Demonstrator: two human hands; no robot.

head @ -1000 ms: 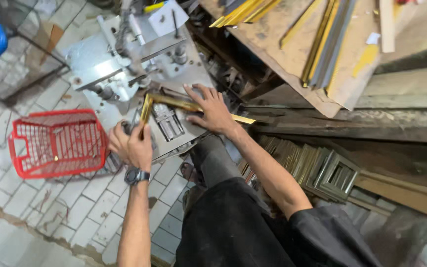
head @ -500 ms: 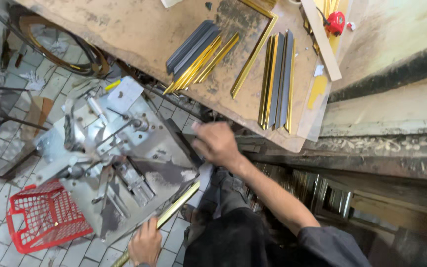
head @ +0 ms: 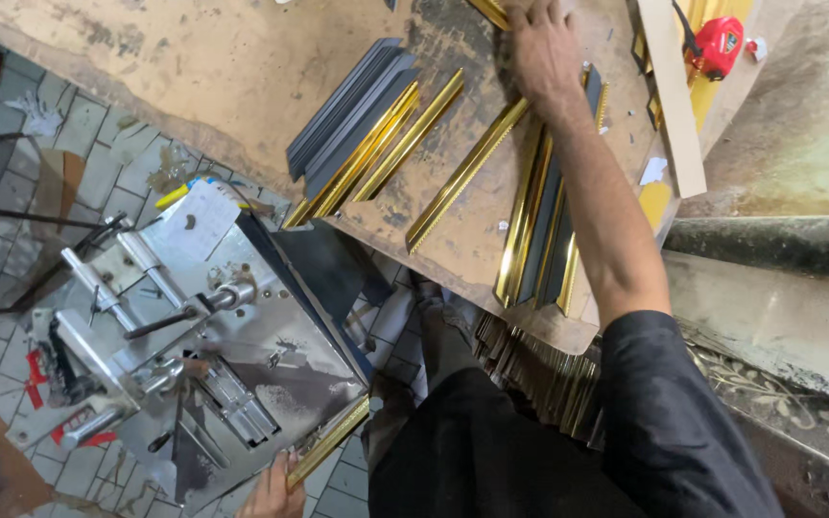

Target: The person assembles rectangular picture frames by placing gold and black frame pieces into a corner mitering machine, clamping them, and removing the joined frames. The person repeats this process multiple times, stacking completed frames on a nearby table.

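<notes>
My right hand (head: 541, 50) reaches up over the worn wooden bench (head: 194, 67) and rests on the top end of a long gold moulding strip (head: 465, 174). More gold and dark grey strips (head: 357, 129) lie fanned to its left, and another bundle (head: 539, 225) lies under my forearm. My left hand (head: 271, 489) is at the bottom edge, gripping the lower end of a gold moulding piece (head: 330, 439) that lies against the edge of the metal joining machine (head: 203, 355). Only part of that hand shows.
A red tape measure (head: 719, 45) and a pale wooden slat (head: 672, 91) lie at the bench's right end. Stacked frame pieces (head: 539, 369) sit below the bench. Tiled floor (head: 11, 163) spreads left; a concrete ledge (head: 779, 297) runs on the right.
My right hand left the machine and stretched up onto the bench strips. My left hand slid down along the gold piece at the machine's edge. The view swung up towards the bench.
</notes>
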